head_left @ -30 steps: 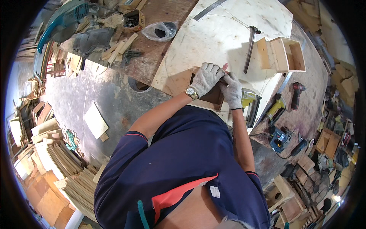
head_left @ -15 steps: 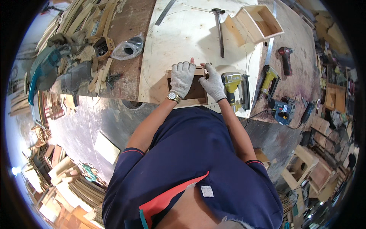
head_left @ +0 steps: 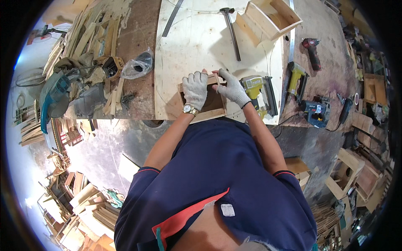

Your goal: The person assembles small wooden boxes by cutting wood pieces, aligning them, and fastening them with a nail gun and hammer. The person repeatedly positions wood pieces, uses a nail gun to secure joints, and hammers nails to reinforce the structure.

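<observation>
A small open wooden box [head_left: 215, 113] lies at the near edge of a pale plywood sheet [head_left: 172, 62], close to my body. My left hand [head_left: 195, 89], in a white knitted glove with bare fingertips, lies across the box's left part, its fingers bent over the far wall. At the far right corner, my right hand [head_left: 233, 89], gloved alike, grips the rim with thumb inside and fingers toward the far side. The gloves hide part of the box's interior. Just right of my right hand lies a yellow-green nail gun [head_left: 252, 86].
A hammer [head_left: 231, 35] and another wooden box [head_left: 274, 19] lie farther back. On the right are a second nail gun [head_left: 296, 79], a red-black drill [head_left: 312, 54] and a blue jigsaw [head_left: 315, 113]. At left are a teal circular saw [head_left: 56, 96], a plastic-wrapped roll [head_left: 140, 63] and wood strips [head_left: 86, 39].
The whole view has shifted a little. Both hands stay on the small box, which sits slightly more turned; my right hand's fingers have moved a little at its far corner.
</observation>
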`<state>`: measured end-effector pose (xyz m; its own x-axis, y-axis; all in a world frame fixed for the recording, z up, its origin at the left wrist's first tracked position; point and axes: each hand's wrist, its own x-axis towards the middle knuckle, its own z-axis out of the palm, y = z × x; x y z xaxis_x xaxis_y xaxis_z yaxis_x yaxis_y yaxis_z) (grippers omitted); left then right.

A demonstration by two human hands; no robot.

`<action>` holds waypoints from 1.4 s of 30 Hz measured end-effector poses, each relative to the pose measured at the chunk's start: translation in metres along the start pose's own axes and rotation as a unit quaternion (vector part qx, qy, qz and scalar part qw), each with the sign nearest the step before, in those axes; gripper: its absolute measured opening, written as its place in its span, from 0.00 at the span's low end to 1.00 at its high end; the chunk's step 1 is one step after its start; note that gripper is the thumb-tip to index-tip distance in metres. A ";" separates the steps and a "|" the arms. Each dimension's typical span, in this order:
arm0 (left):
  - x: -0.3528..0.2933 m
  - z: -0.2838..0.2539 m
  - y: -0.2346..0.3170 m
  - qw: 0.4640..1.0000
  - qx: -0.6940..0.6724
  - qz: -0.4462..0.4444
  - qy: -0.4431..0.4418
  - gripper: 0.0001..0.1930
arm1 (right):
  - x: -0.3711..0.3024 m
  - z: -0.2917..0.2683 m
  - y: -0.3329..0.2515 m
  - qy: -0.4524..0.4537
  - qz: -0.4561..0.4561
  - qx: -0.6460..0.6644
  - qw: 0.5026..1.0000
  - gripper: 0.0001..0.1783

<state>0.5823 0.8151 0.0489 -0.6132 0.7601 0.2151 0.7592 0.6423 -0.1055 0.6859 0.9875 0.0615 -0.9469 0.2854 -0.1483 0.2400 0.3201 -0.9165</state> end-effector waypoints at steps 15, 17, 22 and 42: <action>0.005 0.003 0.002 1.000 -0.008 -0.005 0.018 0.09 | 0.034 -0.032 -0.056 -0.124 -0.032 -0.289 0.949 0.20; 0.008 0.001 0.001 1.000 -0.021 -0.003 0.015 0.10 | 0.040 -0.035 -0.055 -0.147 -0.031 -0.301 0.942 0.21; 0.003 -0.022 -0.003 0.994 -0.090 0.000 0.061 0.20 | 0.018 -0.028 -0.057 -0.060 -0.042 -0.278 0.958 0.23; -0.016 -0.029 -0.010 0.990 -0.127 -0.007 0.058 0.27 | 0.002 -0.001 -0.032 -0.010 -0.120 -0.230 0.966 0.26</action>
<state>0.5907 0.7935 0.0748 -0.6062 0.7254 0.3260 0.7901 0.5960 0.1430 0.6768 0.9781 0.0910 -0.9898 0.1373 0.0372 0.0781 0.7431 -0.6646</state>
